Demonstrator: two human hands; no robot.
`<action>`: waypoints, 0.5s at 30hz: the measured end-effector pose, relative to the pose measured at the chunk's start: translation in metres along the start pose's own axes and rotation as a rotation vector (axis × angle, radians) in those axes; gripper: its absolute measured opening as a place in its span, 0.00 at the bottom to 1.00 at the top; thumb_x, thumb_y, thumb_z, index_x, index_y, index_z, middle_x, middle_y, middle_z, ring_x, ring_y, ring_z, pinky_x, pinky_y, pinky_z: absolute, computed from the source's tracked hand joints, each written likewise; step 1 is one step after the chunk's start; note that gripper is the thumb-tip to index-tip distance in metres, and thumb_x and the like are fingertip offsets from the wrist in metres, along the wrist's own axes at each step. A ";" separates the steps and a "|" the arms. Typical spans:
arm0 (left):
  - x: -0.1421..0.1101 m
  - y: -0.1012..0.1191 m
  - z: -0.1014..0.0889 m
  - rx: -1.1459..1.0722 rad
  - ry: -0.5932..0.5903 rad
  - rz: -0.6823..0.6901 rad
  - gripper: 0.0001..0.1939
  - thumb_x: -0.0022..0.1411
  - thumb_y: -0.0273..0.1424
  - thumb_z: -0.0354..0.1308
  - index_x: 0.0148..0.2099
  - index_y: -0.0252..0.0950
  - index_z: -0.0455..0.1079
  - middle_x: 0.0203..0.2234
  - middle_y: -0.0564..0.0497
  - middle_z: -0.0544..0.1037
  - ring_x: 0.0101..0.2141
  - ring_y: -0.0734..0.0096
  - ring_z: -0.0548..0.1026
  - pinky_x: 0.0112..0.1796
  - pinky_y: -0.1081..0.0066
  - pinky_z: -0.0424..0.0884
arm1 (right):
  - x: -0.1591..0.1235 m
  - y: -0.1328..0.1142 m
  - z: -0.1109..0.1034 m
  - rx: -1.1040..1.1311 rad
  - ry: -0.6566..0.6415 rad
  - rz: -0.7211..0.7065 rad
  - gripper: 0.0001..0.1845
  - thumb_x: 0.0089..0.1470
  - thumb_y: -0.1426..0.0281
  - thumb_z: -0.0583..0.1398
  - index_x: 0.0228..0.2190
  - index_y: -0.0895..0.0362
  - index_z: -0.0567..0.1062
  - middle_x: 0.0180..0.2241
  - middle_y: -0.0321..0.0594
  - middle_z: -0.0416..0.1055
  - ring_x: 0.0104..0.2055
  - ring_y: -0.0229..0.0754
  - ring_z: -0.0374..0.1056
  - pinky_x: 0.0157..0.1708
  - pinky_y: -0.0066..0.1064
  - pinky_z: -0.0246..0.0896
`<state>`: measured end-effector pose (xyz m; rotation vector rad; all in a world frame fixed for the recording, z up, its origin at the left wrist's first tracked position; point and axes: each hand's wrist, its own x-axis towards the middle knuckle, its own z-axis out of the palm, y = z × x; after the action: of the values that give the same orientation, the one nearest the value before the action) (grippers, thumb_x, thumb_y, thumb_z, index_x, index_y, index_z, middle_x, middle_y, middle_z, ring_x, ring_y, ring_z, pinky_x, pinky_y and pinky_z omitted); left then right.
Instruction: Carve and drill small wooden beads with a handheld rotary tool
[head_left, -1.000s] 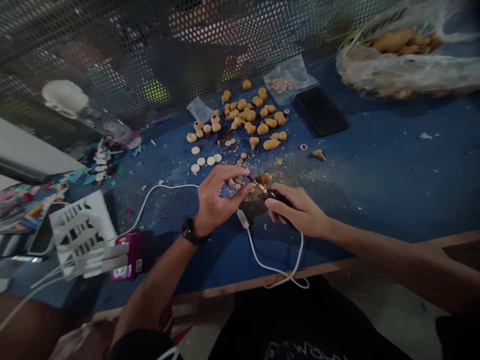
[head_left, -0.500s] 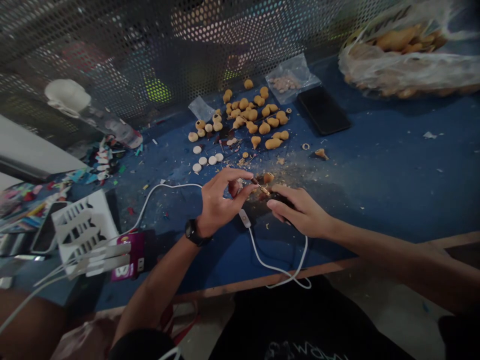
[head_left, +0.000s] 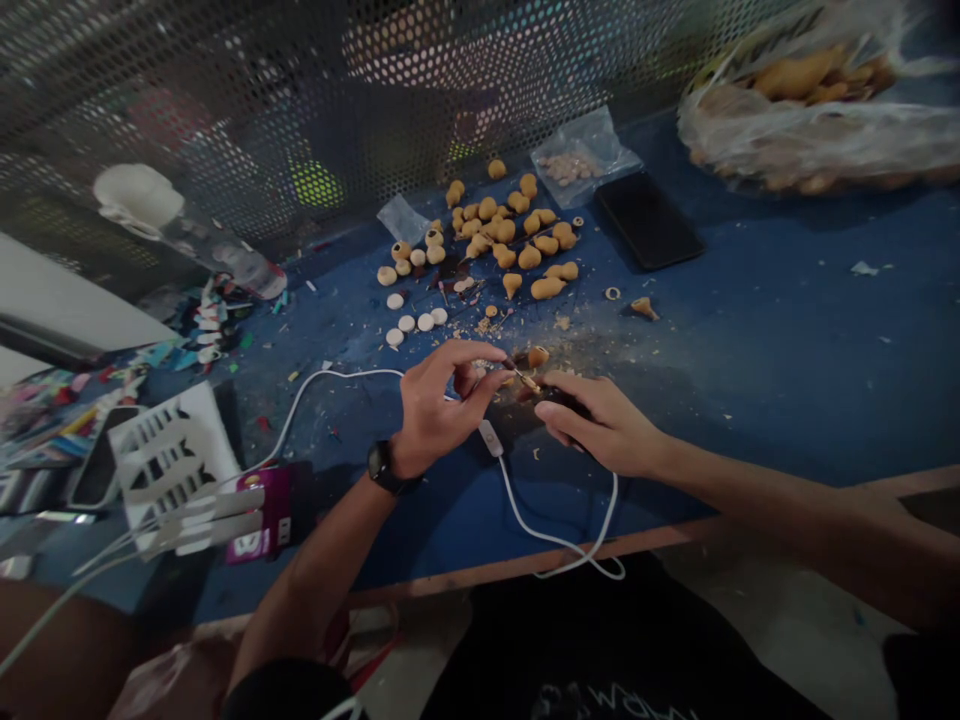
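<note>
- Fingers of left hand curled together, tips beside brass tool tip; grip cannot be told.
- Tan carved piece lies just beyond tip, on blue workbench.
- Right hand fingers together, clamped on dark tool handle.

One camera sits on the person's head. It looks forward and down, close over the blue workbench, toward a metal mesh wall.
</note>
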<state>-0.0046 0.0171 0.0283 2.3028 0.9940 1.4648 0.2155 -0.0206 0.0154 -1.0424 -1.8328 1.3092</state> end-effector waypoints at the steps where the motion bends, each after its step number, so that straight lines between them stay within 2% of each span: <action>1: 0.000 0.000 0.000 -0.003 0.001 -0.001 0.09 0.65 0.28 0.71 0.45 0.38 0.76 0.29 0.56 0.81 0.20 0.84 0.66 0.23 0.79 0.66 | 0.000 0.000 0.000 0.000 0.000 -0.003 0.16 0.71 0.58 0.55 0.35 0.54 0.72 0.19 0.28 0.68 0.20 0.34 0.63 0.25 0.28 0.57; 4: 0.002 0.001 -0.001 -0.009 0.000 0.006 0.09 0.65 0.27 0.71 0.45 0.38 0.76 0.28 0.57 0.81 0.20 0.84 0.66 0.23 0.80 0.66 | 0.001 -0.001 0.000 -0.003 0.002 -0.005 0.16 0.70 0.58 0.55 0.33 0.54 0.71 0.19 0.28 0.68 0.20 0.34 0.64 0.25 0.28 0.57; 15: 0.002 0.000 -0.001 -0.026 0.006 0.018 0.09 0.65 0.27 0.70 0.45 0.38 0.75 0.27 0.57 0.81 0.19 0.84 0.65 0.22 0.80 0.65 | 0.000 -0.002 -0.001 0.011 -0.004 -0.002 0.16 0.71 0.58 0.54 0.40 0.56 0.74 0.20 0.28 0.68 0.20 0.34 0.64 0.25 0.28 0.58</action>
<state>-0.0051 0.0184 0.0302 2.2967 0.9532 1.4832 0.2156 -0.0205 0.0172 -1.0329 -1.8272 1.3193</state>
